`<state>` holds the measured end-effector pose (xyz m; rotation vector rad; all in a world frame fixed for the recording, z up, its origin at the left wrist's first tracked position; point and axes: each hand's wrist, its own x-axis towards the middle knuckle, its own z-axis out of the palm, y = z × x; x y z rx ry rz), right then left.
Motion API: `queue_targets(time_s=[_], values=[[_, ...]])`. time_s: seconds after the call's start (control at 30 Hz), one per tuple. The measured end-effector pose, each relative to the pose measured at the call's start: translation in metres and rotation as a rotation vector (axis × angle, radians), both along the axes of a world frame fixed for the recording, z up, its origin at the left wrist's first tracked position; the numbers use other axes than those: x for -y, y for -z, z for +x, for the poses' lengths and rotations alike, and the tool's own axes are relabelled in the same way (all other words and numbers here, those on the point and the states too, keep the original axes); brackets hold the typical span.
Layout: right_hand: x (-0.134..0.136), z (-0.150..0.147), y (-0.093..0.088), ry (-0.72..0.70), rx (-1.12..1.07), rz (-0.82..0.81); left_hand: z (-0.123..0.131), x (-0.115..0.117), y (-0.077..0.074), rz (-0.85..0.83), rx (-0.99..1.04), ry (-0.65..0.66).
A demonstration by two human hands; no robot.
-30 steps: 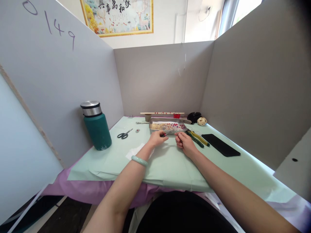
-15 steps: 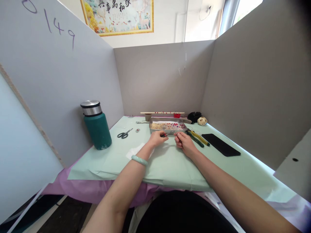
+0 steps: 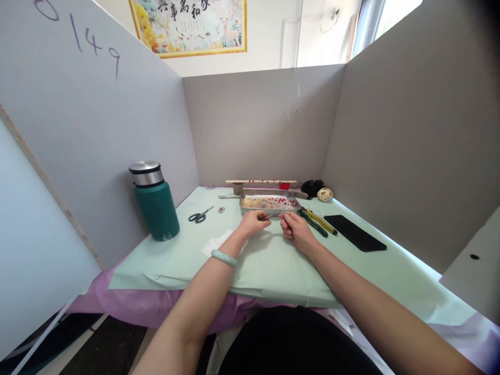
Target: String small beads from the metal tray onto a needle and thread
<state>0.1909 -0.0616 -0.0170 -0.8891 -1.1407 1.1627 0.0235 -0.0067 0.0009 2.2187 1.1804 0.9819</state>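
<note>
My left hand point(image 3: 253, 224), with a pale green bangle point(image 3: 224, 258) at its wrist, is closed on a small tool point(image 3: 267, 217) with a dark and red handle and a thin metal tip. That tip points towards my right hand point(image 3: 296, 228), whose fingers are pinched together. Whatever sits in the right fingertips is too small to make out. Both hands are held just in front of a metal tray point(image 3: 270, 211) with tan and red beads point(image 3: 277, 202) in it.
Right of the tray lie pliers point(image 3: 318, 221) with green and yellow handles and a black phone-like slab point(image 3: 354, 233). Scissors point(image 3: 200, 215), a small ring-like piece point(image 3: 221, 210) and a green bottle point(image 3: 156, 205) are left. A beaded stick point(image 3: 250, 181) lies behind. Grey panels point(image 3: 261, 120) enclose the table.
</note>
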Motion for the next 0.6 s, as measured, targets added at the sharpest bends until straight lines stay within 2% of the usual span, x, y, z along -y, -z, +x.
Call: queue_targets(time_s=[0.6], values=[[-0.0007, -0.0003, 0.0003, 0.036, -0.012, -0.006, -0.0004, -0.0019, 0.0006, -0.002, -0.101, 0.013]])
